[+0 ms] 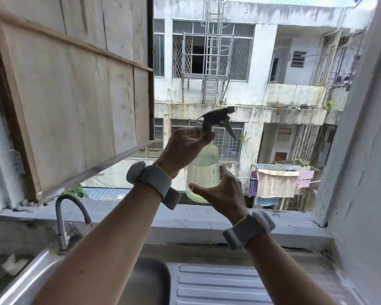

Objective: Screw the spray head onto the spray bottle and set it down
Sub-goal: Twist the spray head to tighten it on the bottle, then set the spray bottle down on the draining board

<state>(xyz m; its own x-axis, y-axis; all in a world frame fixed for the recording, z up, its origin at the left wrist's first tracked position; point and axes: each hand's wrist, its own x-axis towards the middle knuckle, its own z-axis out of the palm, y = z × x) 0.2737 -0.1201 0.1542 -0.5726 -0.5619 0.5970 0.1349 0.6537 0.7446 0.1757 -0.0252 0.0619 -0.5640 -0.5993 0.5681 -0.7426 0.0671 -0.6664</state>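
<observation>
Nearest, the steel sink (59, 267) and its ribbed draining surface (229, 285) are lying bare below the arms. Above them the right hand (223, 195) is cupping the base of the spray bottle (204, 172) in a closed grip — held up before the open window. The left hand (185, 148) is pinching the collar under the spray head (216, 121), seemingly mid-twist. The head is seated upright; tightening looks unfinished, and setting down is still to come.

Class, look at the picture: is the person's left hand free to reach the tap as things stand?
Probably not yet. The left hand is gripping the spray head collar on the spray bottle. Nothing blocks the path down to the tap.
</observation>
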